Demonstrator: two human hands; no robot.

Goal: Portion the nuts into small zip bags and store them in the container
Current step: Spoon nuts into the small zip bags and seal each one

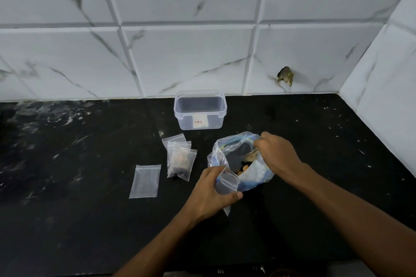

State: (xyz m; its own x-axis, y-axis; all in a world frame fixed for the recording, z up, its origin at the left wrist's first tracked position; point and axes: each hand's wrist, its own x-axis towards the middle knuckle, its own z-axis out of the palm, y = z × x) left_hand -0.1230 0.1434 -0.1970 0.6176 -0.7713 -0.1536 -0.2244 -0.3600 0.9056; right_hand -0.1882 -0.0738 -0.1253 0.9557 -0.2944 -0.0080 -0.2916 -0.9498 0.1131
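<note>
Black stone bench (90,209), white marbled tiles behind. Centre right of frame: big clear bag of nuts (242,159), blue-printed, mouth gaping open, a few brown nuts (244,167) visible inside. Right hand (279,155) is at the bag's upper right rim, fingers curled into the mouth; looks like it is pinching a nut or the rim, cannot tell which. Left hand (211,191) grasps a small zip bag (226,184) just below the big bag's lower edge, thumb across the front, mouth propped open and facing up toward the nuts. Looks empty so far.

Left of the big bag: a little pile of small bags (180,157), the front one with dark contents, so some portions seem done. Lower left of those, one flat empty bag (145,181) lies alone. Clear container (200,110) stands at the wall, upper centre, lid off, nothing seen inside, apart from everything else.

Handling, my guess: small bags are thin, floppy film, near weightless, slippery; the mouth collapses unless held, so grip near the zip strip at the sides and keep it spread. Nuts are hard, light, roll easily; pinch a few at a time and drop them close to the mouth. Big bag is soft and slumps, may tip and spill if tugged by the rim. Filled bags are best lifted by the top edge after sealing.
</note>
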